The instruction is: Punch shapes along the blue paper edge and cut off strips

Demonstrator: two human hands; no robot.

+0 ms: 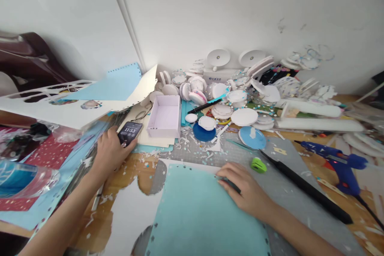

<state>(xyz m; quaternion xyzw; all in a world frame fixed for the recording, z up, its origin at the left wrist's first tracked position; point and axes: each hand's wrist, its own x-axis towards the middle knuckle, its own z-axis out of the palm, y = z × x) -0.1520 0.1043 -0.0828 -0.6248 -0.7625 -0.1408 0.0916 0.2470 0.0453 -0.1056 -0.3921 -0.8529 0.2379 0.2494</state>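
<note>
My left hand [111, 150] is closed around the edge of a smartphone [131, 132], whose lit screen reads 11:53. The phone is close to the cream and blue sheets beside a pale lilac box [164, 117]. In my right hand [244, 186] is a slim dark tool [230, 184], mostly hidden by the fingers, so its kind is unclear. That hand rests on a light turquoise sheet [204, 208] with small shapes punched along its edges. Under its left side lies a white cut-out sheet [129, 212]. A green punch-like piece [258, 165] sits right of my right hand.
White foam discs [222, 111] are heaped along the wall. On the right lie a blue glue gun [336, 160], a long black-handled tool [309, 188] and a grey cutting mat [288, 160]. Paper scraps litter the table. A clear plastic bottle [27, 178] lies at the left.
</note>
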